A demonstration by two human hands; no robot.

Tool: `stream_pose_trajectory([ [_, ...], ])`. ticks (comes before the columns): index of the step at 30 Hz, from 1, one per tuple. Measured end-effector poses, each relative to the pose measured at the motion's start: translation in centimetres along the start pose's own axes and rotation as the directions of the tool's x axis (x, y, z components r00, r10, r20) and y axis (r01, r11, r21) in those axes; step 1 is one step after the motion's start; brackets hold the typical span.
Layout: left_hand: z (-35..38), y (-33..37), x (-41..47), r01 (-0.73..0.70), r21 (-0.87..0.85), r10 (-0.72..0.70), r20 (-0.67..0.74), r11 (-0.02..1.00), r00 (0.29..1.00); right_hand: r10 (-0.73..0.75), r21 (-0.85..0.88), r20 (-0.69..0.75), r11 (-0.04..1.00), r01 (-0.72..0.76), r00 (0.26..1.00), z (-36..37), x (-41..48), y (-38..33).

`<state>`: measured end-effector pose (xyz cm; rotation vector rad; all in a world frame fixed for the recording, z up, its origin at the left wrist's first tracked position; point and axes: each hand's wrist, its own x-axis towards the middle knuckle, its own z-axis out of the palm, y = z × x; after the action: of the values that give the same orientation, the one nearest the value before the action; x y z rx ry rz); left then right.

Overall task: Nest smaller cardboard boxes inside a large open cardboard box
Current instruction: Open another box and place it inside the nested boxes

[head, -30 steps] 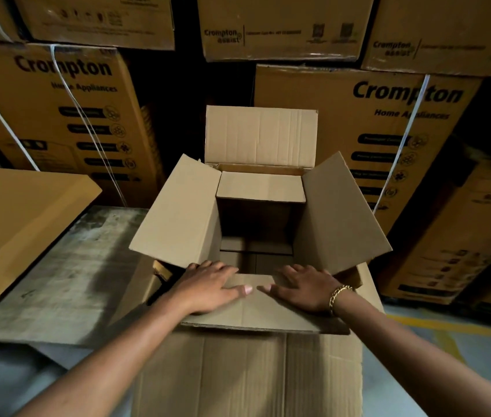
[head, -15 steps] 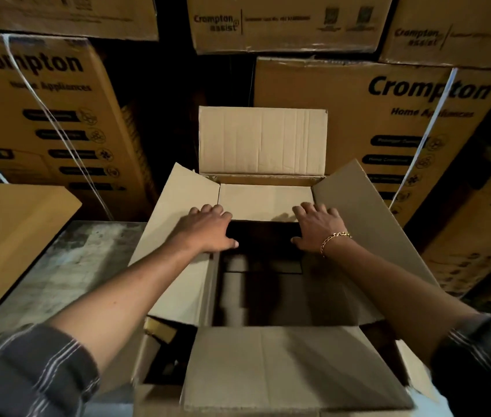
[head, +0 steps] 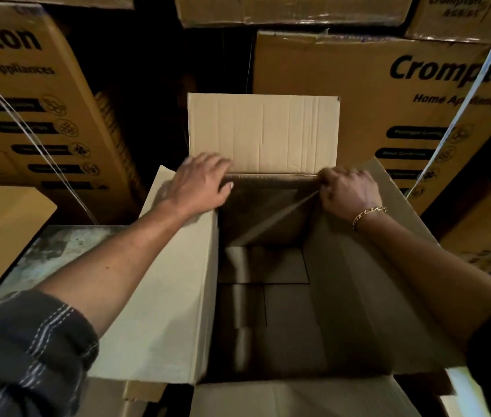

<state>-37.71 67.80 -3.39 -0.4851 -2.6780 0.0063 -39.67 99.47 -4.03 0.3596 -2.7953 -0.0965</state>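
Stacked cartons (head: 388,115) behind — left hand (head: 199,185), blurred, flat on box (head: 263,133); right hand (head: 348,192) grips it.

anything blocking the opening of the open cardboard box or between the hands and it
Nothing visible. Both hands are on the plain brown cardboard box: left hand at its far left corner, right hand gripping the far right. Its opening is unobstructed.

Two hands (head: 199,183) (head: 348,192), one gold bracelet (head: 369,216), one open box (head: 263,133)
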Motion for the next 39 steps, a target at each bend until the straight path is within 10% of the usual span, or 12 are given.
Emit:
stream_pose_trajectory([
  [12, 6.0, 0.3, 5.6, 0.204, 0.135, -0.207, 0.005, 0.970, 0.978, 0.073, 0.022, 0.005, 0.997, -0.073, 0.997, 2.9, 7.3, -0.2],
  [18, 9.6, -0.8, 6.3, 0.244, 0.051, -0.243, 0.399, 0.969, 0.884, 0.037, 0.077, 0.357, 0.995, -0.069, 0.934, 6.0, 8.3, -0.2],
  [39, 8.5, -0.1, 2.4, 0.160, 0.134, -0.199, 0.363, 0.978, 0.910, 0.038, -0.080, 0.350, 0.997, -0.010, 0.936, 4.8, 3.3, 1.8],
])
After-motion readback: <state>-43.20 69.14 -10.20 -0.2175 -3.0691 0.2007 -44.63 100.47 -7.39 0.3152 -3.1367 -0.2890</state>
